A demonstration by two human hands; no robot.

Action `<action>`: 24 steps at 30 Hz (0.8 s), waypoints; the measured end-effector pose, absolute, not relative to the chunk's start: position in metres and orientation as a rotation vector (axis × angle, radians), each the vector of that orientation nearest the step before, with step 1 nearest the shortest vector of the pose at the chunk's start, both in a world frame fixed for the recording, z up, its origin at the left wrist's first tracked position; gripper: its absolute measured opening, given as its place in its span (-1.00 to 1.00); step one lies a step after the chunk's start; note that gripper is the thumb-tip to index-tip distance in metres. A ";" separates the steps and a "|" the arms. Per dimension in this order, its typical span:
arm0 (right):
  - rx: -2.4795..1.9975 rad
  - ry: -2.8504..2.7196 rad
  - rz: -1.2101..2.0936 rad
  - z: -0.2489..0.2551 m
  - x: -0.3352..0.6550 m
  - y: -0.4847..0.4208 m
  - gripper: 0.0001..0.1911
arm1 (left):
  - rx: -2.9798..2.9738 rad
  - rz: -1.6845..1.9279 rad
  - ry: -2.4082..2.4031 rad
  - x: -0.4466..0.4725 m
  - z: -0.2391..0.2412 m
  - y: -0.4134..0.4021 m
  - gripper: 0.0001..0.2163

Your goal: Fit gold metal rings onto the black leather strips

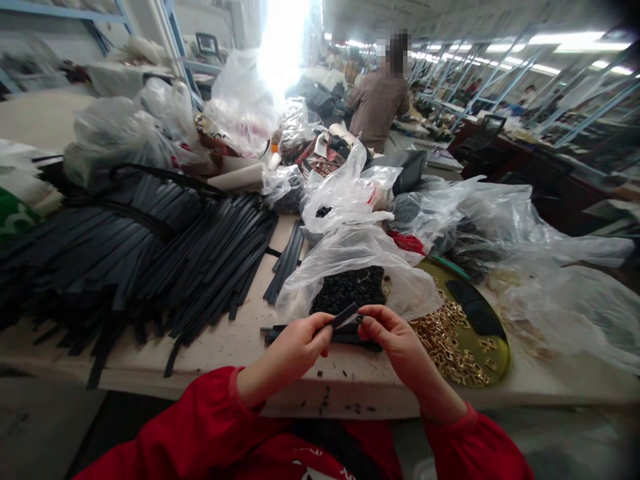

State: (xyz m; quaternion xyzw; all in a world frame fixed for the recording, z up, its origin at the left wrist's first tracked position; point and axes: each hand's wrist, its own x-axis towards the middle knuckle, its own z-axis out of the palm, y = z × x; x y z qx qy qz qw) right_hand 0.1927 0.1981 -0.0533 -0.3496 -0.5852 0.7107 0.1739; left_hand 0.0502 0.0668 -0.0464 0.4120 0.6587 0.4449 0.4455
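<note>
Both of my hands are raised just over the table's near edge, in red sleeves. My left hand (300, 343) is closed in a pinch on the end of a narrow black strap (345, 316). My right hand (393, 337) is closed on the same strap from the other side. More black straps (320, 335) lie flat on the table under my hands. Right behind them an open clear plastic bag (350, 267) holds small black pieces (350, 290).
A big heap of long black straps (150, 260) covers the table's left. A yellow-green round tray (493, 360) with gold metal rings and a black piece sits at right. Clear plastic bags (500, 220) crowd the back. A person (377, 103) stands far behind.
</note>
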 end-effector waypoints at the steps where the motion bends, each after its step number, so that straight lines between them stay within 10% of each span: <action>1: -0.976 -1.730 1.992 -0.052 0.193 0.197 -0.72 | 1.067 1.075 1.666 0.049 -0.044 0.064 -0.74; 16: -0.941 -1.592 2.158 -0.061 0.197 0.180 -0.72 | 1.343 0.928 1.915 0.059 -0.031 0.043 -0.78; 24: -0.724 -2.085 1.723 -0.059 0.202 0.170 -0.82 | 1.497 0.818 1.968 0.070 -0.047 0.046 -0.72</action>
